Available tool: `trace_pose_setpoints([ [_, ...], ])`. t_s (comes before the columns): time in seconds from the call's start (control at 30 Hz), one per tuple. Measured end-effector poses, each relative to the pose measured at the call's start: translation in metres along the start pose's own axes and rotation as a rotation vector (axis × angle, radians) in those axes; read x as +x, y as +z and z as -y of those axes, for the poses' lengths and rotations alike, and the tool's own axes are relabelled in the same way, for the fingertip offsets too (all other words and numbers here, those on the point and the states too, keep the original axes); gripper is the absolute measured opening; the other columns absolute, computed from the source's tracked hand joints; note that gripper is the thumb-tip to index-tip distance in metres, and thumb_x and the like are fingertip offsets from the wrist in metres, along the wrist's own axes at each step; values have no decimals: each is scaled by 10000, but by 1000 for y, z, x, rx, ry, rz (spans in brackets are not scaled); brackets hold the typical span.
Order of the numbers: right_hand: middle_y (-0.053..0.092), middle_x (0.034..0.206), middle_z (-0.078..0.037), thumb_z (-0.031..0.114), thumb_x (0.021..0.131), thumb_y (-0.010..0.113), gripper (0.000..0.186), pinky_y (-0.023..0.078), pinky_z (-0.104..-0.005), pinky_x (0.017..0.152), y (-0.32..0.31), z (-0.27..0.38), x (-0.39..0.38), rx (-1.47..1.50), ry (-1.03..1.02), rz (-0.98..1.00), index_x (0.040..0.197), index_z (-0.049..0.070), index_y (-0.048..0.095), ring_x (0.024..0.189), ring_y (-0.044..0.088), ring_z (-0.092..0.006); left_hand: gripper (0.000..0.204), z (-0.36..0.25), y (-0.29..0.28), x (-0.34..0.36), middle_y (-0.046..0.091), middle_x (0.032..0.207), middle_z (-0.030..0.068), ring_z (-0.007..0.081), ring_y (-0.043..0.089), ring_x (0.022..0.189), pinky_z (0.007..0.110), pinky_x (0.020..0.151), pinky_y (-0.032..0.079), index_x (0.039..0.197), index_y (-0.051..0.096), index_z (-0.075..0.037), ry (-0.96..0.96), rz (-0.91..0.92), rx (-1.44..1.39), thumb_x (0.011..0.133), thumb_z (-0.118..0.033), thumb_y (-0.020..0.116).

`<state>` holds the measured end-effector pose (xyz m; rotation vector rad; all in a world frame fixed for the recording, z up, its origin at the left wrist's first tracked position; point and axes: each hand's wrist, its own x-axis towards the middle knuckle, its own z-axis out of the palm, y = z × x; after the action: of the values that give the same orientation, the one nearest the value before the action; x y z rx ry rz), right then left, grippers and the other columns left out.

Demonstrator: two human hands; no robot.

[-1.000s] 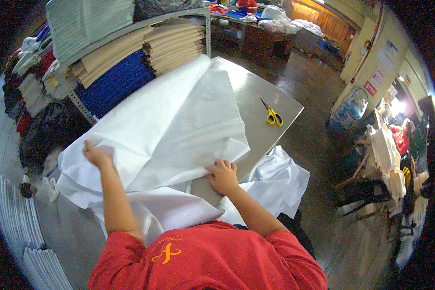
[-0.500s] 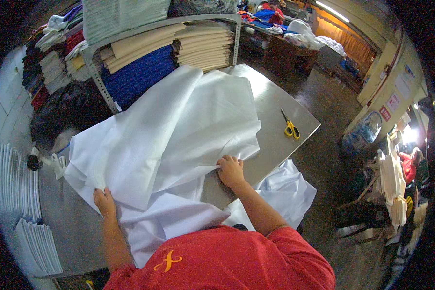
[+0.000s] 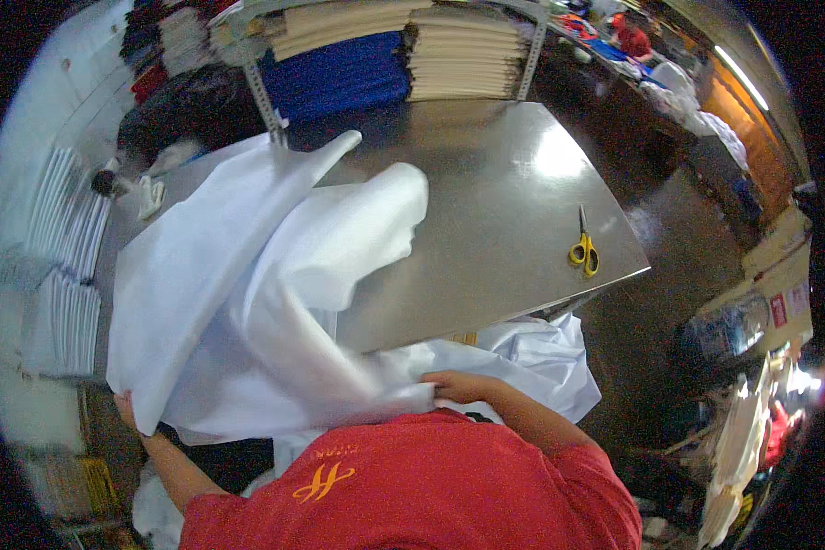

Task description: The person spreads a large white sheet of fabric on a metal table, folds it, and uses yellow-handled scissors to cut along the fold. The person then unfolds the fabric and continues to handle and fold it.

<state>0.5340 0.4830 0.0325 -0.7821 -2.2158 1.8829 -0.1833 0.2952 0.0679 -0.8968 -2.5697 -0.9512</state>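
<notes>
A large sheet of white fabric (image 3: 192,284) lies in loose folds over the left of the grey metal table (image 3: 486,202) and hangs over its near edge. At the fabric's near left corner, my left hand (image 3: 126,408) is closed on the edge, its fingers partly hidden by the cloth. My right hand (image 3: 458,387) is closed on a gathered edge of the same fabric, close to my body. A raised, slightly blurred fold stands between the two hands. Yellow-handled scissors (image 3: 585,252) lie on the table's right side, apart from both hands.
More white cloth (image 3: 550,362) is bunched below the table's right near edge. Stacks of folded white pieces (image 3: 62,316) stand at the left. Behind the table, a metal rack (image 3: 264,96) holds blue fabric (image 3: 335,78) and beige fabric (image 3: 463,60). Another person (image 3: 631,37) is far back right.
Both hands have drawn the fabric toward me, the left moving out and down, the right downward. More of the table's far and right surface shows. The view has shifted too.
</notes>
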Motion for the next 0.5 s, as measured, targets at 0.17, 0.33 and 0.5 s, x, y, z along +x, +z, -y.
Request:
trace_pose_setpoints([
  [0.17, 595, 988, -155, 275, 805, 520, 324, 424, -365, 810, -5, -185, -243, -595, 983, -31, 1054, 68, 546, 938, 551, -264, 488, 44, -90, -41, 506, 1142, 209, 320, 514, 999, 373, 863, 388, 1138, 454, 74, -200, -90, 115, 802, -266, 551],
  [0.33, 594, 980, -177, 284, 785, 529, 325, 439, -376, 795, 21, -269, -405, -321, 1231, -401, 1037, 82, 569, 940, 551, -292, 484, 13, -133, -59, 528, 1118, 189, 276, 531, 972, 351, 838, 404, 1165, 449, 53, -190, -175, -111, 801, -240, 577],
  [0.5, 594, 973, -200, 292, 765, 539, 326, 454, -387, 781, 34, -289, -409, -624, 1006, -426, 1020, 96, 592, 942, 552, -320, 454, -157, -89, -56, 521, 1122, 175, 248, 532, 954, 334, 812, 426, 1223, 407, 13, -222, -254, -277, 834, -180, 539],
])
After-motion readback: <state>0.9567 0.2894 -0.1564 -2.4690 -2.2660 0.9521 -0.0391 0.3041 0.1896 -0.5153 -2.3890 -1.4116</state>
